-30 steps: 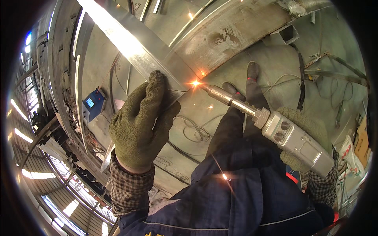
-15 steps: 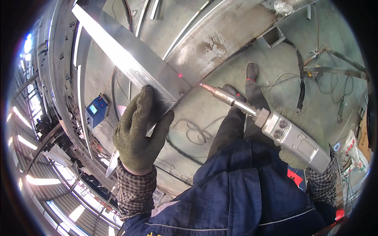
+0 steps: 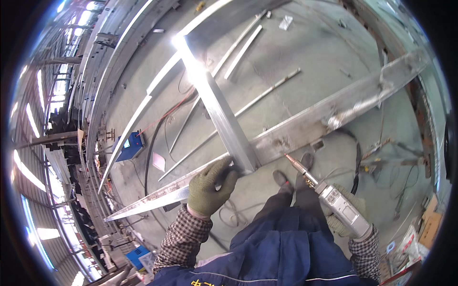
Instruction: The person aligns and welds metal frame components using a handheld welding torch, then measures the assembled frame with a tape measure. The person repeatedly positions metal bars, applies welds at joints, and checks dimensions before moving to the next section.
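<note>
Right hand (image 3: 358,202), in an olive-green fabric glove, is closed around a silver metal handheld torch (image 3: 341,208) with a tapered copper-coloured nozzle (image 3: 296,164). Nozzle tip points at the near edge of a long grey, stained metal beam (image 3: 305,125); contact cannot be told. A shiny silver rectangular metal bar (image 3: 219,112) meets this beam at an angle, its near end just left of the nozzle. Left hand (image 3: 207,190), gloved likewise, is at that near end, thumb and fingers curved with a gap between; whether the fingertips touch metal is unclear. On the grey-green floor (image 3: 305,52): a short whitish strip (image 3: 243,52), a thin pale rod (image 3: 267,93) and, farther left, a blue box with a screen (image 3: 130,150).
</note>
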The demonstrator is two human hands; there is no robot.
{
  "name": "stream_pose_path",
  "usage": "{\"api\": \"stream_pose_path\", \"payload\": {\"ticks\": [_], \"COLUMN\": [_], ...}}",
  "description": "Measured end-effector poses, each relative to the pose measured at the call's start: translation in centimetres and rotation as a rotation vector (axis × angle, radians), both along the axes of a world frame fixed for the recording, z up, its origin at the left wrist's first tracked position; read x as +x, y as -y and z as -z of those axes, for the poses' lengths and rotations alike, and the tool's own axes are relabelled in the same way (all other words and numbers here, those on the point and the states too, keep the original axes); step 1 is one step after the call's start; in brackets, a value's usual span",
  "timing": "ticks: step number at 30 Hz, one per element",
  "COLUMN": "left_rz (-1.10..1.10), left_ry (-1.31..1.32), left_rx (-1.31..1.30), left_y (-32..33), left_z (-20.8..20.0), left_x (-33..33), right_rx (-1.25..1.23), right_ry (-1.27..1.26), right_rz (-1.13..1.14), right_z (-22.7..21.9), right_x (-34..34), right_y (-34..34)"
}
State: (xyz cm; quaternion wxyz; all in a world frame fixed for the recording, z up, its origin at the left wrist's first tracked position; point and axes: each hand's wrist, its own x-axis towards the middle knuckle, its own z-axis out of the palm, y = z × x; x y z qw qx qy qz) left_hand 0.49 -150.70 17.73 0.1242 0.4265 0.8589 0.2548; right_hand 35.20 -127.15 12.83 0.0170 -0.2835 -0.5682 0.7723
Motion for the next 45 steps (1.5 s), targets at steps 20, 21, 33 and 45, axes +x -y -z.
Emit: {"api": "stream_pose_path", "payload": {"ticks": [20, 21, 33, 45], "left_rz": [-0.267, -0.292, -0.708, -0.801], "left_ry": [0.279, 0.269, 0.324, 0.320], "left_rx": [0.113, 0.148, 0.106, -0.069], "left_y": [-1.7, -2.1, -11.6, -16.1], "left_z": [2.0, 2.1, 3.0, 2.5], "left_x": [-4.7, -5.3, -10.5, -18.0], "right_rx": [0.456, 0.422, 0.608, 0.494], "right_ry": [0.145, 0.182, 0.323, 0.326], "right_rz": [0.195, 0.238, 0.153, 0.092], "right_z": [-7.7, -7.9, -1.2, 2.2], "right_x": [-6.3, -6.8, -15.3, -14.4], "right_y": [-11.8, -13.3, -37.4, -40.0]}}
